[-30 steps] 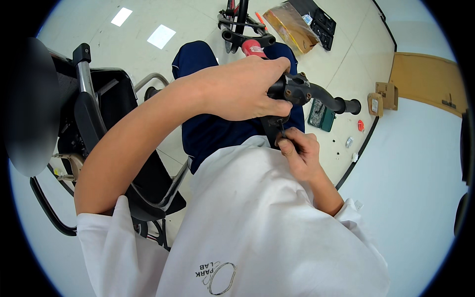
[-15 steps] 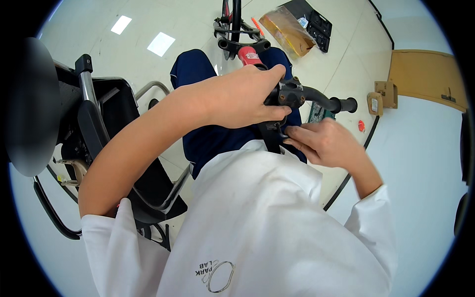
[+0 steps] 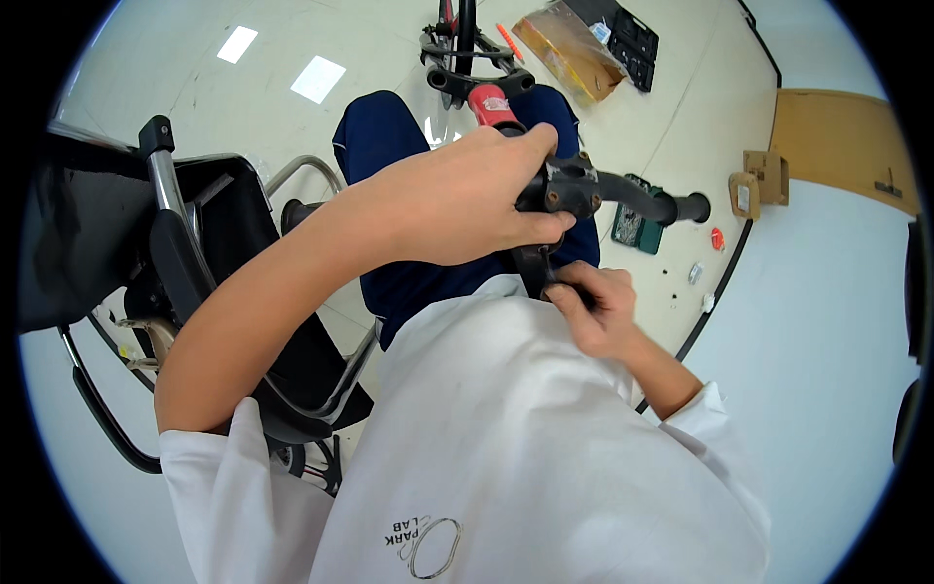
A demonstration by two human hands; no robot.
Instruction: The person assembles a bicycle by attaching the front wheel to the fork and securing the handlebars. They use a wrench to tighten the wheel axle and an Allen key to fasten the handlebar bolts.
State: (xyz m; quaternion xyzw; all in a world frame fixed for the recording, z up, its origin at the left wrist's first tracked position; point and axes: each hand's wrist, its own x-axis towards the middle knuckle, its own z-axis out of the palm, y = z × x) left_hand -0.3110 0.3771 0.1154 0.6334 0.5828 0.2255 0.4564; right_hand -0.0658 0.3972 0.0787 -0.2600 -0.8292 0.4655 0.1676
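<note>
A bike handlebar [image 3: 637,200] with a black stem clamp [image 3: 572,185] stands between my knees. Its red head tube [image 3: 489,105] leads away to the black fork crown [image 3: 479,82]. My left hand [image 3: 486,190] is wrapped over the stem and the bar beside the clamp, hiding much of both. Just below, close to my shirt, my right hand [image 3: 598,307] is closed with thumb and fingers pinched against a black part [image 3: 533,268] under the stem. Whatever its fingertips hold is hidden.
A black chair with metal arms [image 3: 180,224] stands close at my left. On the floor lie a green case [image 3: 637,219] of small parts, a yellow box [image 3: 574,54], a black tool case [image 3: 628,49] and a red item [image 3: 718,238]. Cardboard pieces [image 3: 767,178] lie at right.
My right hand has moved left and toward my body, from beside the stem with a thin bent metal piece at its fingertips to the black part below. My left hand keeps its hold.
</note>
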